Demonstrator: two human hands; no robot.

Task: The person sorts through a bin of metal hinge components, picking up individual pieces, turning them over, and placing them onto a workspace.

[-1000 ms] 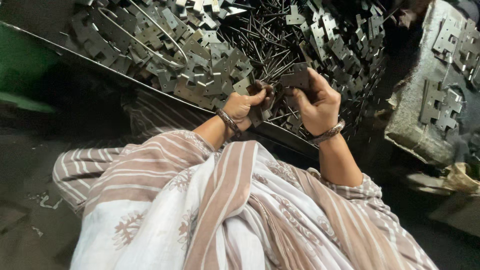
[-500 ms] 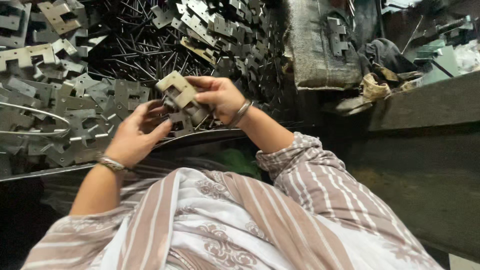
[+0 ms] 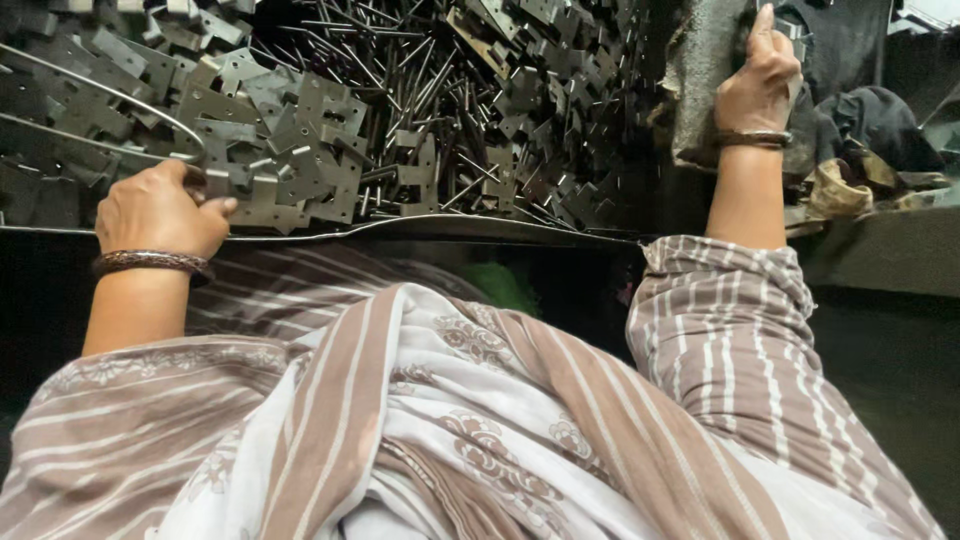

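A big heap of flat grey metal plates (image 3: 300, 140) and thin metal pins (image 3: 420, 70) fills a shallow tray (image 3: 480, 228) in front of me. My left hand (image 3: 160, 210) rests on the heap at the tray's near left rim. Its fingers are curled and its thumb presses on a plate. My right hand (image 3: 760, 80) is raised at the upper right, its back toward me, with the fingers stretched up against a grey sack (image 3: 700, 90). What lies under its palm is hidden. Both wrists wear bangles.
A bent wire loop (image 3: 120, 100) lies over the plates at the left. Dark cloth and crumpled rags (image 3: 850, 180) sit on a ledge to the right of the sack. My striped sleeves and patterned scarf fill the lower view.
Both hands held one plate assembly together in the middle. Now they are apart: the left has dropped to the heap at the left, and the right has reached up to the sack.
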